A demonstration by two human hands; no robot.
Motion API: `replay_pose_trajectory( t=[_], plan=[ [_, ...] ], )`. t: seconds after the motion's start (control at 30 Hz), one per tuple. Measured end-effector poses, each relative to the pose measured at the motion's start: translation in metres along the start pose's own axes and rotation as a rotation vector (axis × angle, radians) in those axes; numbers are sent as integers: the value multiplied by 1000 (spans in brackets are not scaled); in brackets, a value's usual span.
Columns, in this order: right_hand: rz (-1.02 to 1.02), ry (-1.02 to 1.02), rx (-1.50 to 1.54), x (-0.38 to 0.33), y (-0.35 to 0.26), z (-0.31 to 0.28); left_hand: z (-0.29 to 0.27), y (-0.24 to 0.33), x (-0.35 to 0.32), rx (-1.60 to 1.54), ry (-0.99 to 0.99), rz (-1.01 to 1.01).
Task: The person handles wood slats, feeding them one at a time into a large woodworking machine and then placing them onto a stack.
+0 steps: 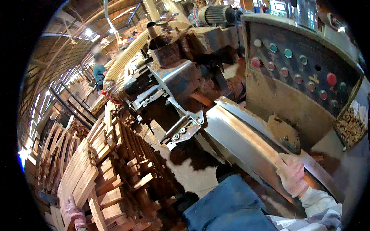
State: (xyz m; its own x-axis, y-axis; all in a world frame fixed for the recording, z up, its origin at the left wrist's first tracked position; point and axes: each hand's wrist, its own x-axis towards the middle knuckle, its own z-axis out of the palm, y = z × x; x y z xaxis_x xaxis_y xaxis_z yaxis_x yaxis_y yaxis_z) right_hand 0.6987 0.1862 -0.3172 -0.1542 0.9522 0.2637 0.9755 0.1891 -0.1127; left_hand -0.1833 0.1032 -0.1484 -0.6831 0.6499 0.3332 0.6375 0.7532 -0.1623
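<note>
My right hand (pixel 291 174), in a pale pinkish work glove, is closed on the near end of a long wooden strip (pixel 246 133). The strip lies flat along the metal bed (pixel 235 144) of a woodworking machine (pixel 181 82), its far end close to the machine's head. Down at the lower left, my left hand (pixel 75 212), gloved alike, grips the near end of a wooden strip (pixel 63 204) at the edge of a stack of boards (pixel 79 171). Part of its fingers is hidden below the wood.
A control panel (pixel 296 65) with red and green buttons stands at the right. A ribbed hose (pixel 129 56) runs up from the machine. Piled wood pieces (pixel 111 188) fill the left side. Farther back stands a person (pixel 99 71). A wood-filled bin (pixel 351 125) is at far right.
</note>
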Motion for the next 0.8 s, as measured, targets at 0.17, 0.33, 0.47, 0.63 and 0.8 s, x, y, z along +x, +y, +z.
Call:
replay_pose_trajectory(
  t=[0.17,0.33,0.47,0.63,0.8],
  plan=[
    [-240,365,90,58,2,48,6,-25,0,58,157,226],
    [-252,273,63,163,-5,89,-48,65,-43,103,426,563],
    [-221,259,113,218,-28,111,-92,162,-63,140,554,916],
    [-563,154,685,201,-140,50,-105,316,-97,254,310,1154],
    [-289,-259,829,124,-145,-10,-126,471,-167,150,595,1522]
  ],
)
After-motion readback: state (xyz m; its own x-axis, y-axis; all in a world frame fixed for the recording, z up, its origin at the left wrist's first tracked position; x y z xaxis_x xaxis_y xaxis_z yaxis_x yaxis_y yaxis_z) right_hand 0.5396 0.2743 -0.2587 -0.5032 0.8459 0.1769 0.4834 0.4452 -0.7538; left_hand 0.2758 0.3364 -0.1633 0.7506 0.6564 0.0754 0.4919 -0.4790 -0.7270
